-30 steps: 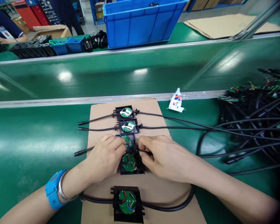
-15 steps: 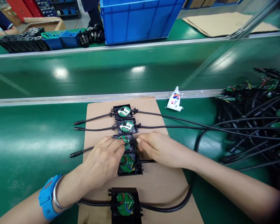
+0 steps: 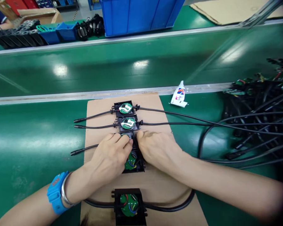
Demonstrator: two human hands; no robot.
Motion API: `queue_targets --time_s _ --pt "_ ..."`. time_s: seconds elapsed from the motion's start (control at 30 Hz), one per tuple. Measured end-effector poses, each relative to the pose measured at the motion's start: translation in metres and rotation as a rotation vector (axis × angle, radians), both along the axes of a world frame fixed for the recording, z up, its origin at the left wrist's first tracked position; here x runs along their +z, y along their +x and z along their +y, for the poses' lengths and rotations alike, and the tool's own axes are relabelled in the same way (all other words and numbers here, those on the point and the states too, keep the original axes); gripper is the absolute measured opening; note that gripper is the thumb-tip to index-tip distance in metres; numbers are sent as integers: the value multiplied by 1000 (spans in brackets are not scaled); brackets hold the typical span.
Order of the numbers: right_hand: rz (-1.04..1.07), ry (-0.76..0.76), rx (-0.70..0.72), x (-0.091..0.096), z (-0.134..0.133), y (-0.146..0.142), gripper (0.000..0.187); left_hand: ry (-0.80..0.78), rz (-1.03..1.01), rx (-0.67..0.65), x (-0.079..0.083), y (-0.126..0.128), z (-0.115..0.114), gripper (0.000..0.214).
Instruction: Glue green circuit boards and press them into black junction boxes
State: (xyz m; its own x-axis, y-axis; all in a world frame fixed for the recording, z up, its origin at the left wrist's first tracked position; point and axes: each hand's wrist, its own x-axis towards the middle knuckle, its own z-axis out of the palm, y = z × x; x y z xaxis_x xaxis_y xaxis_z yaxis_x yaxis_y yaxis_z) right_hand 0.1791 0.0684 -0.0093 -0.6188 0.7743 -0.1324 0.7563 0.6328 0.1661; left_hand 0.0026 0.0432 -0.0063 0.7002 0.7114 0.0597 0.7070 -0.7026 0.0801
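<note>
My left hand [image 3: 112,153] has its fingers closed at a green circuit board [image 3: 125,135] in the third black plastic housing [image 3: 130,135] of a row. At that housing's right side my right hand [image 3: 155,146] is curled; whatever its fingertips grip is hidden. A black cable with a plug [image 3: 83,150] comes out leftward from under my left hand. Beyond my hands, two more housings hold round circuit boards [image 3: 125,108] with white paste. Just below my fingers, another open housing [image 3: 139,164] holds a wired board, partly covered by my left hand.
Nearest me, a larger black housing [image 3: 126,216] with a wired board and thick cable lies on the cardboard sheet [image 3: 103,182]. A white tube [image 3: 179,95] lies behind. Tangled cables [image 3: 257,110] fill the right. A blue crate [image 3: 141,17] and small blue bins [image 3: 67,31] stand beyond the ledge.
My left fingers have shifted slightly right over the third housing. My right hand has turned and curled closer against its side. The whole view has moved slightly.
</note>
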Motion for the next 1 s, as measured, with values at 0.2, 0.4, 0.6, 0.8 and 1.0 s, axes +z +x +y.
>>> queue_targets --time_s 0.2,0.4,0.6,0.8,1.0 --pt "177 37 0 6 1 11 16 -68 -112 53 1 -10 -2 44" --pt "586 -2 -20 -1 39 34 13 11 -350 275 -5 -38 33 21" --pt "724 -90 -49 -8 44 42 12 -38 -306 301 -5 -48 46 10" --pt "495 -70 44 25 34 35 30 -26 -318 290 7 -39 42 16" --pt "346 -124 32 30 53 14 24 0 -207 287 4 -29 52 16"
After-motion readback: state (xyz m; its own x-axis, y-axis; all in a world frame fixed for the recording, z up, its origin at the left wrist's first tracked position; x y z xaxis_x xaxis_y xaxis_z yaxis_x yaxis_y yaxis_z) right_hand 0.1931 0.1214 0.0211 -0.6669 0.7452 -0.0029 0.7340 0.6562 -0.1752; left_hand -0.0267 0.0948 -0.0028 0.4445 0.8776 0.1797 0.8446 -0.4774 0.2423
